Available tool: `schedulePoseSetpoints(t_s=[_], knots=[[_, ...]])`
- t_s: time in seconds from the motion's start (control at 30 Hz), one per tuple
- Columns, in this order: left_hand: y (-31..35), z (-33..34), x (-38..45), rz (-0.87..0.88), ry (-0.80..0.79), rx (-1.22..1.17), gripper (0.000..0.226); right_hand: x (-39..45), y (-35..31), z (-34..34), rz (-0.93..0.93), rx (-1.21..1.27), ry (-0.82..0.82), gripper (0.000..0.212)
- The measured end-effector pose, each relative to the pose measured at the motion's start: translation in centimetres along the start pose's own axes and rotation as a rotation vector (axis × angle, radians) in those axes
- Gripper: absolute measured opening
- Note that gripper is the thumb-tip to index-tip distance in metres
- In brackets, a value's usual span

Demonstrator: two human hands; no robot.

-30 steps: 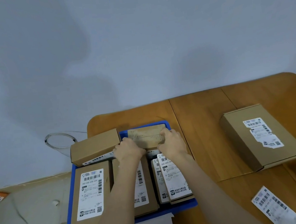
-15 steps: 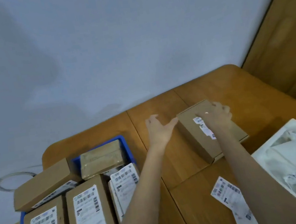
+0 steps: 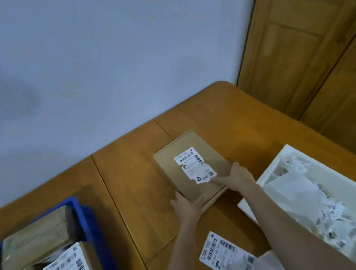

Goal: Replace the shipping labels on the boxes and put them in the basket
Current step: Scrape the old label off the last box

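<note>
My right hand (image 3: 238, 178) lies on the near right corner of the brown box (image 3: 193, 166), with its fingers stretched out flat toward the torn label (image 3: 195, 165) stuck on top; one fingertip looks like it touches the label's ragged bottom edge, but it is too blurry to be sure. My left hand (image 3: 187, 205) is open too, palm against the near end of the same box, thumb up along its edge. The box lies flat on the wooden table (image 3: 138, 185), just past both hands. A fresh label sheet (image 3: 228, 257) lies on the table near my right arm. The blue basket (image 3: 88, 217) with other boxes is off to my left. A white tray (image 3: 288, 154) of paper scraps sits on my right.
</note>
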State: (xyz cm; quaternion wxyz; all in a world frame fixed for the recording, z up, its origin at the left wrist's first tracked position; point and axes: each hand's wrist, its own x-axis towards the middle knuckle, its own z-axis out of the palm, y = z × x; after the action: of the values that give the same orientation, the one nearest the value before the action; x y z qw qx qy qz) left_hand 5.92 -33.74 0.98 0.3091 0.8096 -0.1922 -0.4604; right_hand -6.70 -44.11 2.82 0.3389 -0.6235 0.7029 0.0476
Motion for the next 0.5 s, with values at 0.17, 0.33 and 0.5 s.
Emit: schedulePoseSetpoints(t_s=[0.17,0.33,0.5], knots=[[-0.7,-0.3,-1.2,0.128,0.044,-0.050,0.078,-1.1,0.6,0.1,-0.061,-0.011,0.109,0.104],[-0.9,-1.5,-4.1,0.185,0.053,-0.246,0.078,-3.9,-0.5,-1.1,-0.175,0.002,0.233,0.104],[-1.5,-3.3,-8.3,0.196,0.047,-0.509,0.080,-9.4,-0.8,-1.9,-0.307,0.130,0.385,0.105]])
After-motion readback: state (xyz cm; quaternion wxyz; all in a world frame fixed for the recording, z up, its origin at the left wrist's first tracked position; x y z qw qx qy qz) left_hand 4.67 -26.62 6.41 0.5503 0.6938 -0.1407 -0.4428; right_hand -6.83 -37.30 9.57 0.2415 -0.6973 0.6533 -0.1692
